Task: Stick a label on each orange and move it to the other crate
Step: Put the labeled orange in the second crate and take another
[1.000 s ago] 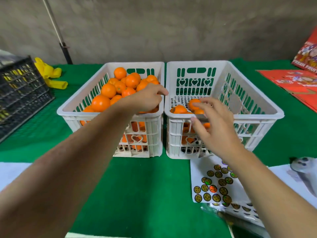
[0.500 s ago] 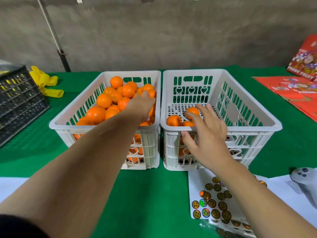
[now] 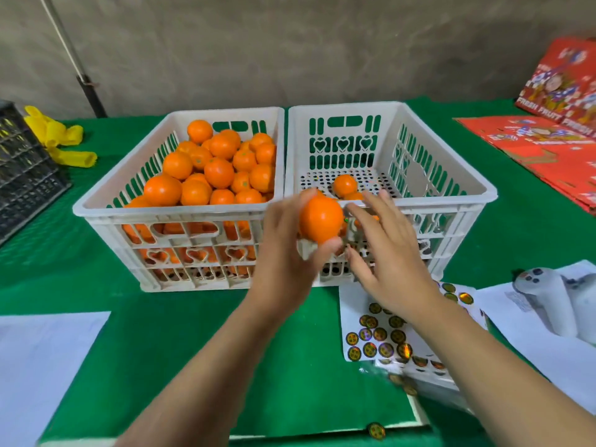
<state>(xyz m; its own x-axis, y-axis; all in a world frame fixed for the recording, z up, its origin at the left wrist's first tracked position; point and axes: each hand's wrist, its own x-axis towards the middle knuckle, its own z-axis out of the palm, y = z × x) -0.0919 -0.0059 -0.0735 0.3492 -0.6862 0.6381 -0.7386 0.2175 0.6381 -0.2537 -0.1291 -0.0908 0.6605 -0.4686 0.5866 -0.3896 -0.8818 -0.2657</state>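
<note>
Orange (image 3: 321,219) in left hand (image 3: 283,253) grip before right crate's (image 3: 451,204) near rim, right hand (image 3: 392,262) spread alongside.

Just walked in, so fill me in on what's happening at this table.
A person is labelling oranges and shifting them between two white crates on a green table. The left hand grips one orange in front of the crates, and the right hand, fingers spread, is right beside it. The left crate is piled full; the right crate holds only a few oranges. A sticker sheet lies under the right forearm.
</note>
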